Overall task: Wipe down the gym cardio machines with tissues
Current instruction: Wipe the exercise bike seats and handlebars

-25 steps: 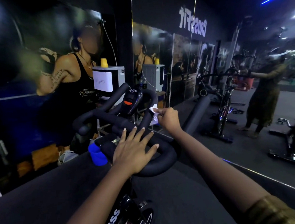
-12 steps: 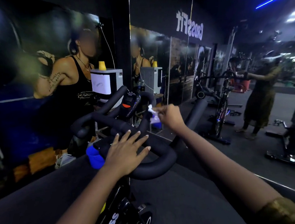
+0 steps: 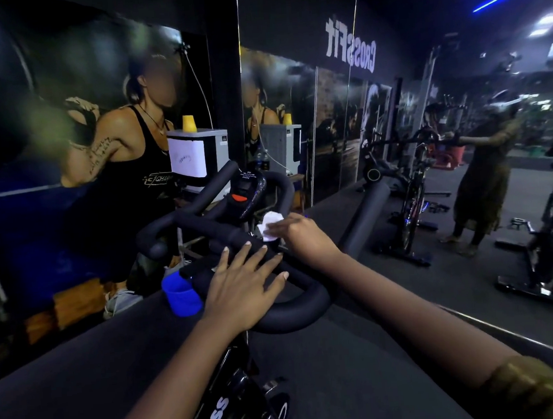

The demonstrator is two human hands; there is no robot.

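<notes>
Left hand lies flat, fingers spread, on the spin bike's black handlebar. Right hand grips a crumpled white tissue, held against the bar just below the console. The hands are close together but not touching. A blue holder sits beside the left hand.

handlebar: matt foam | tissue: crumpled paper | console: glossy plastic

Two hands, one tissue, one handlebar, one console
</notes>
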